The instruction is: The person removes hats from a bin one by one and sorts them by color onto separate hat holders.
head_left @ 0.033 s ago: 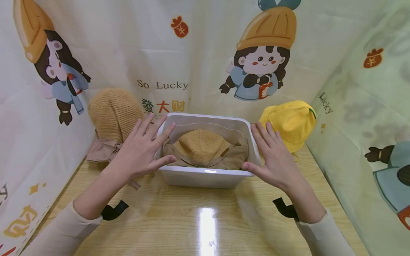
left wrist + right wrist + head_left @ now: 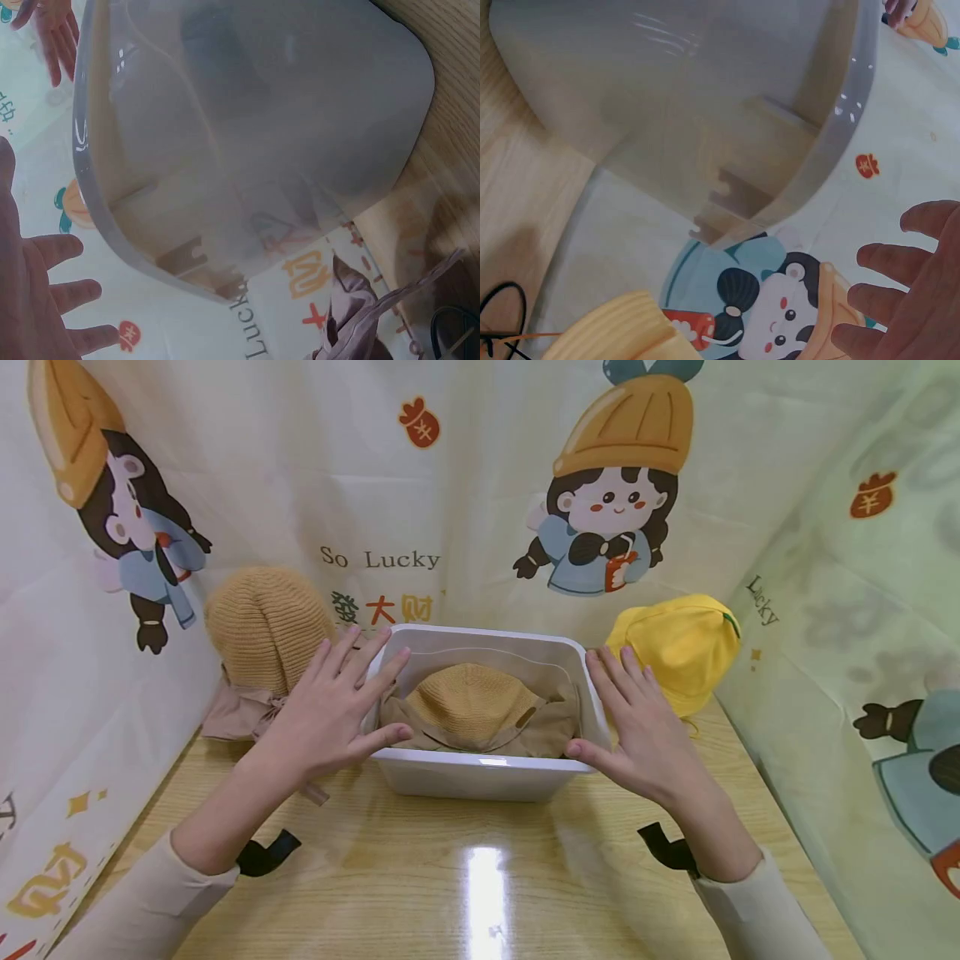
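A white plastic bin (image 2: 465,782) stands on the table in the head view. Inside it lies a tan woven hat (image 2: 472,702) with a brown fabric brim. My left hand (image 2: 322,718) hovers by the bin's left side with its fingers spread, holding nothing. Over on the right side, my right hand (image 2: 645,731) is held the same way, palm down and fingers straight. Both wrist views show a gap between fingers and the bin's rim. Behind my left hand sits a tan knitted hat (image 2: 262,622) with a pinkish brim and ribbon. A yellow hat (image 2: 678,647) lies beyond my right hand.
The wooden table (image 2: 405,877) reflects a bright light near its front. A printed cloth (image 2: 480,510) with cartoon figures hangs behind and along both sides. In the right wrist view, a thin black cord (image 2: 510,292) shows at the lower left.
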A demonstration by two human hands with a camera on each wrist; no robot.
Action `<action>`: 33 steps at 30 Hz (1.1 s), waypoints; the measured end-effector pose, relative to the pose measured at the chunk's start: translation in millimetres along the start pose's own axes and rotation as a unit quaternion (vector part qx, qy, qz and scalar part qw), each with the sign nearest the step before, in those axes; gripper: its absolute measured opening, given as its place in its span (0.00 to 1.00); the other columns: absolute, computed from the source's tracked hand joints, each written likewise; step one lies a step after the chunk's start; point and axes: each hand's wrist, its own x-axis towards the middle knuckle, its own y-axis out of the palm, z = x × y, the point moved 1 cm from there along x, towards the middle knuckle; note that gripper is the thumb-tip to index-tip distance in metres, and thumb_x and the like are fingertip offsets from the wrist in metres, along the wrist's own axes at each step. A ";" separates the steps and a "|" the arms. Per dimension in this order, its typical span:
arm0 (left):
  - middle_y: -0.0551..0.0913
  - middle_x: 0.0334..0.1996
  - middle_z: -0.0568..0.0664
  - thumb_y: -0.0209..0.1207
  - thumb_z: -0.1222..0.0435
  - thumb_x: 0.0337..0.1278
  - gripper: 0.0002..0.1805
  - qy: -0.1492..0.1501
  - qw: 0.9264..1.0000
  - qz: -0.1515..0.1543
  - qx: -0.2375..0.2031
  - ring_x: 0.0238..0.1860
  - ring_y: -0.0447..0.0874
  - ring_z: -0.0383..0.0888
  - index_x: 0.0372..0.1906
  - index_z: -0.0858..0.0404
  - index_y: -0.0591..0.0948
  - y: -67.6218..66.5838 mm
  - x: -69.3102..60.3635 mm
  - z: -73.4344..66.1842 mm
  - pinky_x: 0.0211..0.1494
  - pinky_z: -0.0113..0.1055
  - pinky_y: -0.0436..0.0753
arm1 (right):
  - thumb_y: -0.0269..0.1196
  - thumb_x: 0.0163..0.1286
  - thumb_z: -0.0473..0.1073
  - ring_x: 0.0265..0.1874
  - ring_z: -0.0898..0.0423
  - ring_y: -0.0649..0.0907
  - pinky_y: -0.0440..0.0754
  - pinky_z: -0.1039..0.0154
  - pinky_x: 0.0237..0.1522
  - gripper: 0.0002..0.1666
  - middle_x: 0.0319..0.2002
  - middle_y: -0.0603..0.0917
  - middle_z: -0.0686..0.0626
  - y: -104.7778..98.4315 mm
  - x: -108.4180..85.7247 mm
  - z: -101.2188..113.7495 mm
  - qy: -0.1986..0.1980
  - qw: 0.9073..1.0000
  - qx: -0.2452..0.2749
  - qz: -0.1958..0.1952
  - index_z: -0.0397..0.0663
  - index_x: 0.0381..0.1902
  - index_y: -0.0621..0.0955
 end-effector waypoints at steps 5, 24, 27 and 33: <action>0.43 0.81 0.50 0.44 0.28 0.61 0.49 0.001 1.000 -0.001 -0.007 0.80 0.37 0.58 0.80 0.51 0.55 5.0 3.2 -0.2 0.78 0.60 0.44 | 0.63 0.60 0.73 0.79 0.43 0.44 0.46 0.37 0.75 0.62 0.80 0.48 0.48 5.0 3.7 -3.4 -0.002 1.000 0.007 0.009 0.54 0.81 0.49; 0.56 0.78 0.57 0.41 0.28 0.63 0.48 0.026 0.999 -0.002 -0.029 0.78 0.48 0.62 0.79 0.52 0.58 19.7 26.0 -6.5 0.74 0.62 0.57 | 0.61 0.56 0.80 0.78 0.42 0.35 0.44 0.37 0.76 0.70 0.79 0.34 0.38 56.3 11.7 -8.1 0.068 0.991 0.046 0.107 0.59 0.81 0.40; 0.58 0.77 0.58 0.38 0.28 0.64 0.47 0.040 0.999 -0.011 -0.035 0.78 0.51 0.61 0.79 0.52 0.59 22.9 32.3 -8.2 0.74 0.61 0.59 | 0.60 0.53 0.82 0.78 0.41 0.35 0.47 0.36 0.75 0.71 0.79 0.31 0.39 55.0 8.6 -7.8 0.089 0.989 0.046 0.113 0.59 0.81 0.40; 0.60 0.76 0.57 0.32 0.27 0.65 0.47 0.069 0.997 -0.012 -0.042 0.75 0.57 0.60 0.79 0.51 0.58 32.6 45.4 -12.5 0.72 0.61 0.63 | 0.61 0.53 0.83 0.79 0.43 0.36 0.48 0.37 0.75 0.72 0.80 0.34 0.39 53.2 5.0 -6.7 0.106 0.987 0.047 0.112 0.62 0.81 0.39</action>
